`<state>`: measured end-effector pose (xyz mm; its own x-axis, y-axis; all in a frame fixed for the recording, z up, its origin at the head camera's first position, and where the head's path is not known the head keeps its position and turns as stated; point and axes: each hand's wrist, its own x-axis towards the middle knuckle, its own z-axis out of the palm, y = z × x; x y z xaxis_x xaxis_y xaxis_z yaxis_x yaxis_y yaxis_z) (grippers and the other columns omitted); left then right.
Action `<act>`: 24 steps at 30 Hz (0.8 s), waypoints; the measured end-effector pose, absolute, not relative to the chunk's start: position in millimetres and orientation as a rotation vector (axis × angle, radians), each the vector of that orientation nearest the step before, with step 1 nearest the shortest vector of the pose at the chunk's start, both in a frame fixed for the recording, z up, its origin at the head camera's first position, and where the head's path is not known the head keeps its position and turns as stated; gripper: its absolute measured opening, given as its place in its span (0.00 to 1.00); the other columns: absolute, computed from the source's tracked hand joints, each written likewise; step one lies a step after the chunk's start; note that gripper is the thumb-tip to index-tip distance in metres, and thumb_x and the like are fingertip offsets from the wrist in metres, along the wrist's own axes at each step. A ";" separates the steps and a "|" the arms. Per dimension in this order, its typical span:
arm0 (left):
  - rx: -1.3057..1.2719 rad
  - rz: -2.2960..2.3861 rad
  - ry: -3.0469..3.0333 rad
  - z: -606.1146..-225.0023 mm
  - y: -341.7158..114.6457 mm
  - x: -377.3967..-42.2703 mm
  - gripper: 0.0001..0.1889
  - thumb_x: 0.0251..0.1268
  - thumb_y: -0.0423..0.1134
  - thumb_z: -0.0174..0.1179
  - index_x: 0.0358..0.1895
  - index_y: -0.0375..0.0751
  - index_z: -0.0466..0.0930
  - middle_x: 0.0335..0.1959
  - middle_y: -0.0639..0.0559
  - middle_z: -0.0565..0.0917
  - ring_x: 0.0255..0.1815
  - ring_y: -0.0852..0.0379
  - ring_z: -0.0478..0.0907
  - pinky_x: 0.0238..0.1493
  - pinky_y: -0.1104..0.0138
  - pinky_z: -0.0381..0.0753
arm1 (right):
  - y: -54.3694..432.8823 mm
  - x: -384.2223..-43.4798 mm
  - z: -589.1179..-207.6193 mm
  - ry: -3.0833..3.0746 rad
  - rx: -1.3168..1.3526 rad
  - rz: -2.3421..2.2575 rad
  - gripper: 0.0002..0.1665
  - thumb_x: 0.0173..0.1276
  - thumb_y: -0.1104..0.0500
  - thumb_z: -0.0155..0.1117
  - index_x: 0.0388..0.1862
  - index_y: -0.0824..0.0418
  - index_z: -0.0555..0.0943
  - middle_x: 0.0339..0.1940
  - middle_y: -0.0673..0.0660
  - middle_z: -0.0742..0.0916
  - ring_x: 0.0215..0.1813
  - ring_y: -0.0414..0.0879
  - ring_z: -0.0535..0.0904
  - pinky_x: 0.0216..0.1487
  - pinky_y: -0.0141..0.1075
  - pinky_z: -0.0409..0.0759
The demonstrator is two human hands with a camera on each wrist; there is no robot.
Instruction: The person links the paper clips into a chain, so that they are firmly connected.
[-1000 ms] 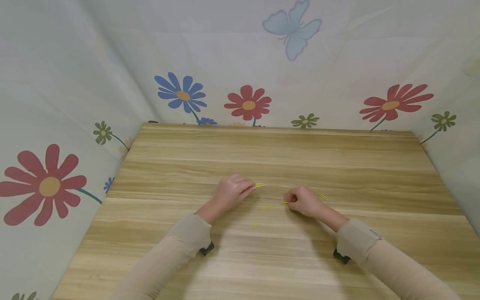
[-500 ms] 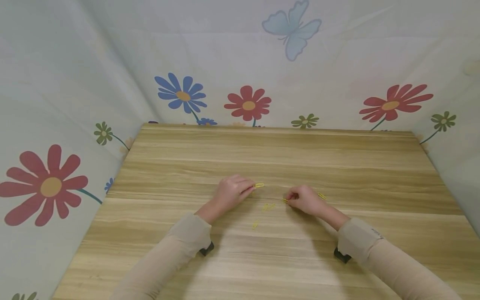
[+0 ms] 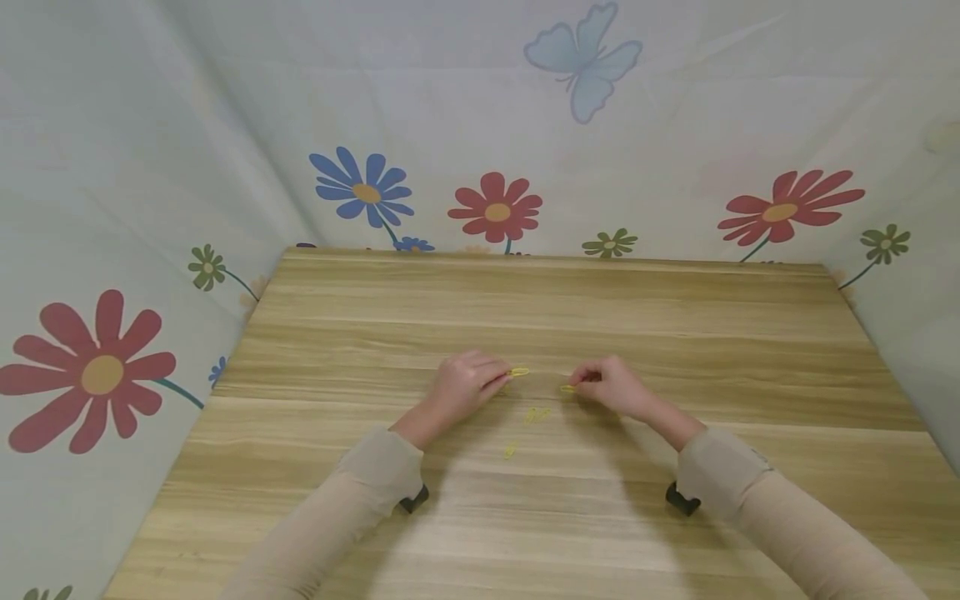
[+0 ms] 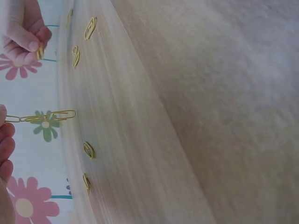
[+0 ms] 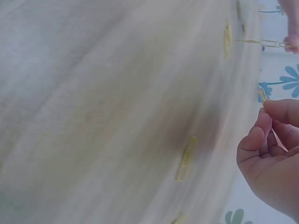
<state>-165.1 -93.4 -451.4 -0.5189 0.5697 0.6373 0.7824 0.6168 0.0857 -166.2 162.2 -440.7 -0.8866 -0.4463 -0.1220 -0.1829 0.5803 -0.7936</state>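
In the head view, my left hand (image 3: 465, 383) is over the middle of the table, pinching one end of a short chain of yellow paper clips (image 4: 30, 118). The chain hangs down from the fingertips, its lower part running close over the wood. To the right, my right hand (image 3: 611, 387) pinches a single yellow paper clip (image 5: 262, 93) between thumb and forefinger, its looped end sticking out toward the left hand. A small gap separates this clip from the chain. Between and in front of the hands lie loose yellow paper clips (image 3: 531, 415).
The wooden table (image 3: 480, 533) reaches back to a white cloth (image 3: 420, 100) printed with flowers and a butterfly. One paper clip (image 3: 510, 451) lies nearer the front. In the right wrist view another paper clip (image 5: 187, 158) lies below the right hand.
My right hand has lifted its paper clip off the table and moved it slightly away from me, level with the chain. The left hand stays in place.
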 end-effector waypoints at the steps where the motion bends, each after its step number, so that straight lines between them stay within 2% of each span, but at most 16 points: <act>1: -1.062 -0.493 -2.274 -451.3 -93.1 -165.2 0.04 0.52 0.40 0.62 0.29 0.45 0.84 0.30 0.55 0.85 0.30 0.61 0.81 0.34 0.72 0.79 | 162.2 -166.9 -439.3 2.502 -0.510 -1.208 0.06 0.58 0.68 0.55 0.31 0.69 0.80 0.29 0.60 0.83 0.30 0.42 0.73 0.30 0.30 0.73; 8: -1.077 -0.471 -2.266 -452.2 -91.7 -165.9 0.05 0.52 0.40 0.62 0.29 0.45 0.84 0.30 0.55 0.85 0.31 0.62 0.81 0.35 0.72 0.79 | 159.8 -169.6 -428.4 2.464 -0.442 -1.211 0.09 0.61 0.66 0.53 0.36 0.69 0.79 0.36 0.62 0.83 0.37 0.45 0.75 0.37 0.32 0.74; 13: -1.080 -0.477 -2.257 -451.2 -91.0 -165.2 0.04 0.51 0.40 0.63 0.29 0.45 0.84 0.30 0.55 0.85 0.31 0.61 0.81 0.35 0.72 0.79 | 156.5 -171.2 -419.1 2.474 -0.483 -1.217 0.09 0.61 0.66 0.53 0.36 0.69 0.79 0.36 0.65 0.83 0.39 0.50 0.77 0.37 0.31 0.75; 24: -1.074 -0.489 -2.250 -452.4 -88.8 -166.1 0.04 0.49 0.39 0.64 0.29 0.45 0.84 0.29 0.55 0.85 0.29 0.62 0.81 0.33 0.72 0.79 | 149.0 -174.5 -405.3 2.426 -0.504 -1.278 0.10 0.61 0.65 0.54 0.37 0.70 0.79 0.35 0.66 0.82 0.32 0.41 0.73 0.33 0.30 0.74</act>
<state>-166.1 -88.8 -452.4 -0.4985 0.5744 0.6493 0.7922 0.6060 0.0721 -174.5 149.0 -405.3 -0.8748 -0.4636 -0.1410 -0.1460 0.5296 -0.8356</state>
